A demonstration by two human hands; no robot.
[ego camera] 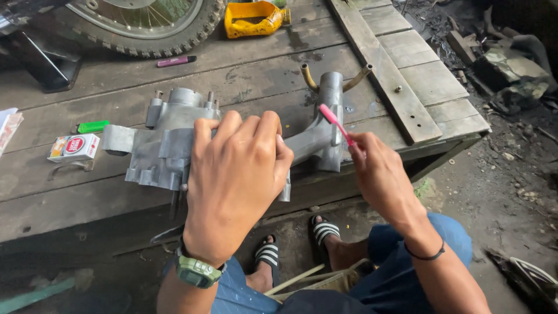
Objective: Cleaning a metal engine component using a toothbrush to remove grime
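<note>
Cast metal like that engine case [168, 145] looks heavy, stiff and sharp-edged, so your left hand [235, 174] pressed flat over its middle on the wooden bench [87, 197] seems the right hold. Your right hand [378, 174] is pinched shut on the pink toothbrush [336, 122], which is light and bendy, bristles at the case's neck.

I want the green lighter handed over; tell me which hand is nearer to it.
Left. The left hand rests on the metal engine casing, just right of the green lighter; the right hand, holding a pink toothbrush, is far right.
</note>
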